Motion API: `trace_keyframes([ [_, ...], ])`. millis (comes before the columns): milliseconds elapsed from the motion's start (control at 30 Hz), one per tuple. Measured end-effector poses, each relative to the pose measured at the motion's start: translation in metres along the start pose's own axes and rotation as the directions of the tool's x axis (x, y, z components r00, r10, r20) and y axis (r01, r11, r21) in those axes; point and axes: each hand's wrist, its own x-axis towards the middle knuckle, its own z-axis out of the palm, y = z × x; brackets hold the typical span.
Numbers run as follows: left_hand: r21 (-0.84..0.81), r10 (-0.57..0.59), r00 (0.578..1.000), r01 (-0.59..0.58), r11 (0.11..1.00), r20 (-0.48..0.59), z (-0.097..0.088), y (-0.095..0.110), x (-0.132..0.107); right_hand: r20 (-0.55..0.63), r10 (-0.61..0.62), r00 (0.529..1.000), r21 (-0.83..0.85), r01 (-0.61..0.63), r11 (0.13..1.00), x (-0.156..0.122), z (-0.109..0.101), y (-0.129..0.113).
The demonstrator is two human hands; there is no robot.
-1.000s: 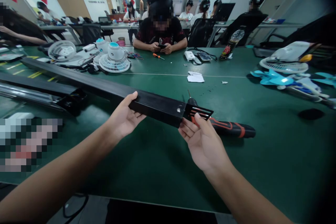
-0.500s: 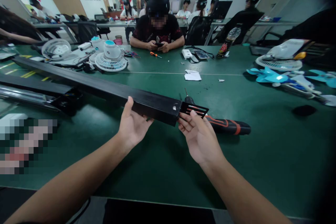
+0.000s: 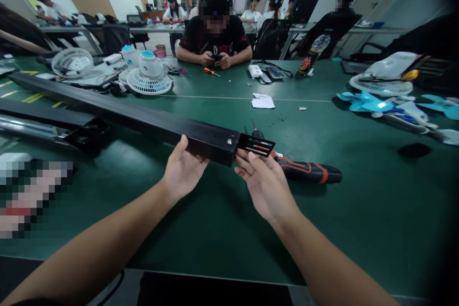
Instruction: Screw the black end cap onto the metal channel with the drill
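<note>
A long black rectangular tube [image 3: 150, 122] runs from the far left to the middle, its near end raised off the table. Under and around that end, my left hand [image 3: 184, 169] grips it, thumb on the near side. My right hand [image 3: 267, 186] pinches a slotted black plate [image 3: 257, 145] at the tube's end, thumb in front and fingers behind. The plate sticks out of the end; how far it goes inside is hidden. Behind my right hand lies a black and red power screwdriver [image 3: 311, 171], its bit pointing away.
White fan parts [image 3: 149, 79] lie at the back left, blue fan blades [image 3: 366, 101] at the right. More black and shiny profiles [image 3: 46, 126] lie at left. A bottle [image 3: 313, 57], an orange screwdriver [image 3: 211, 71] and paper scraps [image 3: 263, 101] are farther back. A person [image 3: 215, 33] sits opposite.
The tube end has shifted slightly left and up in view, with the slotted plate and my right hand. My left hand keeps its grip under the tube.
</note>
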Motion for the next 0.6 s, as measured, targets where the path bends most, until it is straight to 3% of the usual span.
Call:
trace_keyframes([
  [233, 0.031, -0.005, 1.000, 0.006, 0.999, -0.022, 0.0001, 0.0037, 0.0000, -0.016, 0.032, 0.999, 0.037, -0.031, 0.999, 0.0054, 0.0021, -0.0013],
  [600, 0.086, 0.000, 0.998, -0.007, 0.996, 0.070, -0.0066, 0.0065, 0.0000, 0.020, 0.036, 0.999, 0.083, -0.038, 0.996, 0.0075, 0.0006, -0.0019],
])
